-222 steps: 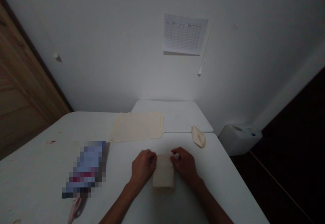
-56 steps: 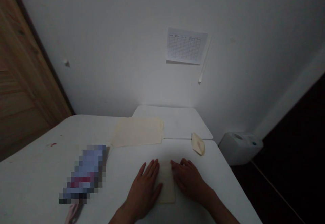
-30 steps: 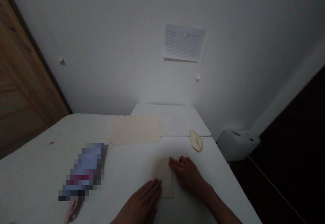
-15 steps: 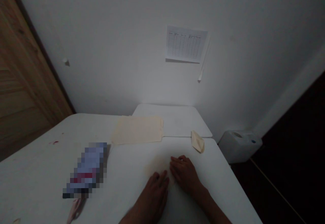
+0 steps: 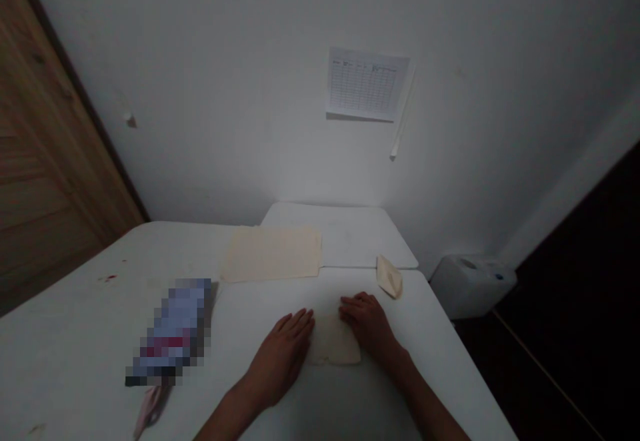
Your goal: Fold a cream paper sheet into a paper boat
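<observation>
A small beige sheet, thin like paper or cloth, lies on the white table between my hands; its exact kind I cannot make out. My left hand rests flat along the sheet's left side, fingers stretched out and close together. Over its upper right edge lies my right hand, the fingers extended to the left and slightly bent. Neither hand grips anything visible. A folded beige piece sits beyond my right hand. Farther back on the left is a larger flat beige sheet.
A pixelated bluish object with a pink strap is on the white table at left. A second white tabletop meets the wall. A printed form hangs above; a white box stands at right.
My left hand has moved left and forward, away from the right hand, and its fingers have straightened. The right hand has shifted slightly forward. The small beige sheet now shows between them.
</observation>
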